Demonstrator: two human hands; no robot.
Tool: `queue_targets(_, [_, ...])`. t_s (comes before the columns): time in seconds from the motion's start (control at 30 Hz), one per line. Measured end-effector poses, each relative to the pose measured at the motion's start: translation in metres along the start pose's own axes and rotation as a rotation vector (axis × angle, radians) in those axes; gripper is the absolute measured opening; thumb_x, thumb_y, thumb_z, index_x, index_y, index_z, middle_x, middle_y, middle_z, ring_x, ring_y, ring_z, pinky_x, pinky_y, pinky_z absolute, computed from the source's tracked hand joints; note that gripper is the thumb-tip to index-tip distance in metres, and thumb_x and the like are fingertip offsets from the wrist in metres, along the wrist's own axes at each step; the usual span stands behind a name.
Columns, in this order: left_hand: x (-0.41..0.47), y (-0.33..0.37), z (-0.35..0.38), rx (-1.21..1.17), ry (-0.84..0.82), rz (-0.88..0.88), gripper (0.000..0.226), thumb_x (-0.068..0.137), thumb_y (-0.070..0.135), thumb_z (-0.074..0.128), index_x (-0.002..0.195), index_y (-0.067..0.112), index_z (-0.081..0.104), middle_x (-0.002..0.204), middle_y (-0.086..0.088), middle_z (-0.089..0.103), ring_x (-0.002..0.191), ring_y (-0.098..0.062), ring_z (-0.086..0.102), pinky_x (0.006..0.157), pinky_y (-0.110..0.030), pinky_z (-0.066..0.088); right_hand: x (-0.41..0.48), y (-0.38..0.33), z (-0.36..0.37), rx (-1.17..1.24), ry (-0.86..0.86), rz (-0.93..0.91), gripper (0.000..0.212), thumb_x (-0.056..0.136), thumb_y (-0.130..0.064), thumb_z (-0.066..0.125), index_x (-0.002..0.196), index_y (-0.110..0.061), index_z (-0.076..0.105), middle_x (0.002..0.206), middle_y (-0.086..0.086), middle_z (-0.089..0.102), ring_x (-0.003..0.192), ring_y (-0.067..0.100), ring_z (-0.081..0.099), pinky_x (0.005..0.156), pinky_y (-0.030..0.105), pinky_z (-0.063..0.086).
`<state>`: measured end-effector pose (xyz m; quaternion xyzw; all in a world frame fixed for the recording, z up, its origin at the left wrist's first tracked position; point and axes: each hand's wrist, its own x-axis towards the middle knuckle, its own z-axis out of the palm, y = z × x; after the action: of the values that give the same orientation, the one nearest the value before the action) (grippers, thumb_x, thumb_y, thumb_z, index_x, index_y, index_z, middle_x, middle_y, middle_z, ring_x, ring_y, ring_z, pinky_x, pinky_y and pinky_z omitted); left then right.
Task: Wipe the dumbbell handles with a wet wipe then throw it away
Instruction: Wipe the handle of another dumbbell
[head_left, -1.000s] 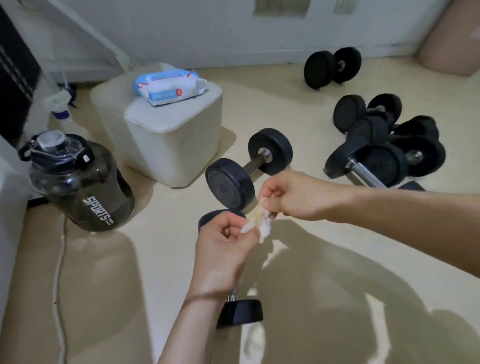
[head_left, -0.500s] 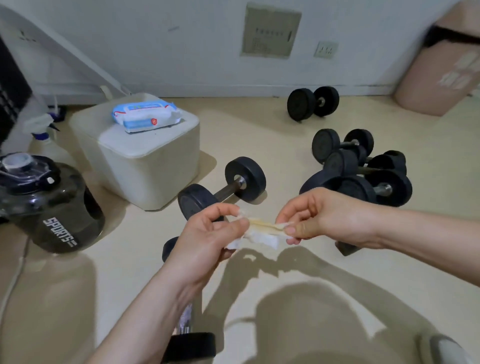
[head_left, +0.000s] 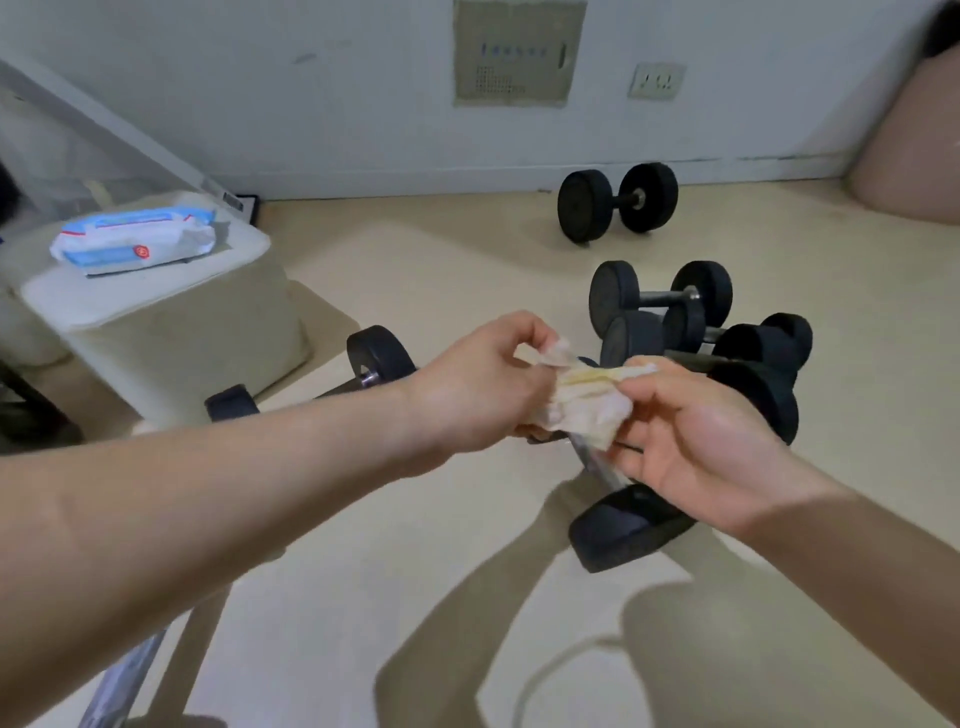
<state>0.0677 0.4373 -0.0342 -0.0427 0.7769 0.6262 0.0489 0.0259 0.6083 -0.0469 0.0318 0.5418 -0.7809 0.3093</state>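
A crumpled white wet wipe (head_left: 582, 397) with yellowish stains is stretched between both hands at mid frame. My left hand (head_left: 475, 387) pinches its left end, and my right hand (head_left: 696, 441) pinches its right end. Just beneath the wipe lies a black dumbbell (head_left: 626, 525) with a steel handle partly hidden by my right hand. Behind it sits a pile of black dumbbells (head_left: 691, 332). Another dumbbell (head_left: 376, 358) lies under my left forearm, and one more dumbbell (head_left: 615, 200) stands near the wall.
A pack of wet wipes (head_left: 132, 241) lies on a white padded stool (head_left: 171, 322) at the left. A steel bar (head_left: 122, 680) shows at the bottom left. A pink bag (head_left: 914, 150) leans at the right wall. Beige floor surrounds the weights.
The view has swung right and up, so the water jug is gone from sight. Both hands moved right over the dumbbell pile while still holding the wipe, now bunched closer together.
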Motion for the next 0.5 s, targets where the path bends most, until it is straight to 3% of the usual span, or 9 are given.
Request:
queue_targets(0.07, [0.022,0.012,0.037,-0.009,0.01,0.022,0.012,0.095,0.008,0.048,0.091,0.018,0.052,0.067,-0.009,0.063,0.055,-0.017,0.053,0.061,-0.034,0.043,0.007,-0.014,-0.032,0.008,0.131,-0.067,0.021,0.093,0.002,0.042,0.101,-0.015,0.052,0.102,0.021,0.063,0.069,0.021,0.062,0.047,0.025,0.05])
queue_targets(0.13, [0.039,0.018,0.069,-0.017,0.049,0.029,0.011,0.096,0.01,0.047,0.091,0.019,0.051,0.054,0.0,0.056,0.046,-0.013,0.049,0.056,-0.031,0.042,0.013,-0.026,-0.063,-0.001,0.178,-0.084,0.021,0.093,0.0,0.045,0.098,-0.017,0.055,0.097,0.018,0.063,0.057,0.014,0.053,0.041,0.018,0.04])
queue_targets(0.2, [0.051,0.013,0.092,-0.05,0.114,-0.005,0.009,0.097,0.01,0.045,0.094,0.017,0.05,0.046,0.005,0.049,0.042,-0.011,0.044,0.048,-0.024,0.039,0.017,-0.031,-0.09,-0.017,0.105,-0.061,0.018,0.094,-0.004,0.047,0.096,-0.015,0.061,0.089,0.013,0.061,0.049,0.009,0.046,0.039,0.015,0.035])
queue_targets(0.3, [0.057,-0.005,0.118,-0.15,0.225,-0.094,0.006,0.098,0.011,0.044,0.1,0.012,0.05,0.044,0.006,0.046,0.04,-0.012,0.041,0.041,-0.021,0.035,0.021,-0.029,-0.124,-0.01,-0.021,-0.002,0.024,0.09,-0.015,0.053,0.111,-0.011,0.064,0.079,0.009,0.053,0.048,0.007,0.037,0.038,0.015,0.031])
queue_targets(0.4, [0.052,-0.022,0.142,-0.305,0.295,-0.222,0.01,0.098,0.017,0.049,0.102,0.009,0.053,0.059,-0.003,0.057,0.051,-0.018,0.048,0.045,-0.023,0.04,0.024,-0.022,-0.148,-0.156,-0.207,0.039,0.043,0.071,-0.02,0.073,0.113,-0.017,0.067,0.086,0.011,0.061,0.057,0.017,0.045,0.046,0.019,0.037])
queue_targets(0.5, [0.043,-0.039,0.165,-0.438,0.325,-0.324,0.013,0.098,0.023,0.051,0.1,0.011,0.055,0.081,-0.011,0.069,0.07,-0.022,0.063,0.065,-0.032,0.049,0.028,-0.012,-0.16,-0.635,-0.43,0.078,0.03,0.074,-0.008,0.076,0.101,-0.019,0.073,0.096,0.009,0.073,0.084,0.023,0.068,0.072,0.028,0.053])
